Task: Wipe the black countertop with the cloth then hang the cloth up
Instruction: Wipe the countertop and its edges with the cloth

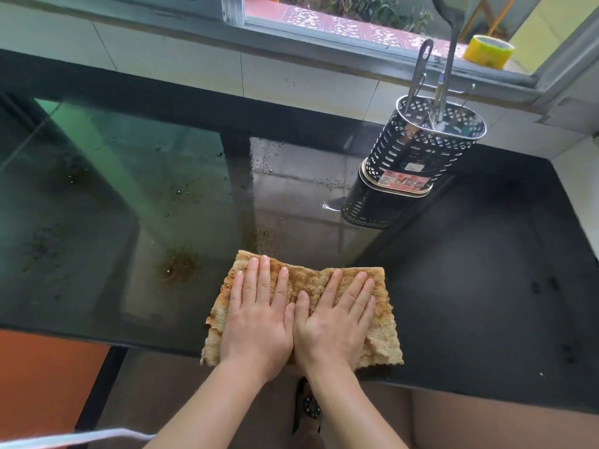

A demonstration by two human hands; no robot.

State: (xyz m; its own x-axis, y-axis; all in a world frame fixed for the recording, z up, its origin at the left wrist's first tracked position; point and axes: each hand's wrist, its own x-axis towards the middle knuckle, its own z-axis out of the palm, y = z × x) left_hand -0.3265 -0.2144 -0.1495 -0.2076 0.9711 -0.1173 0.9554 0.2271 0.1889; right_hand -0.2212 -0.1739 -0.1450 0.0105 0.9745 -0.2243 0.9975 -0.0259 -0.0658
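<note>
Daylight is admitted through the window (340,14); glare is reflected off the glossy tabletop (129,196); edges are bent by wide-angle distortion.

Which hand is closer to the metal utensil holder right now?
Right. The right hand lies flat on the cloth, below and slightly left of the utensil holder. The left hand presses the cloth beside it, farther left of the holder.

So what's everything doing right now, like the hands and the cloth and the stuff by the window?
left hand: flat, fingers straight, pressing on the cloth
right hand: flat, pressing beside the left
cloth: spread at the counter's front edge, near edge hanging over
black countertop: wet, brown grime left of the cloth
utensil holder: upright, utensils inside
tape roll: on the windowsill
</note>
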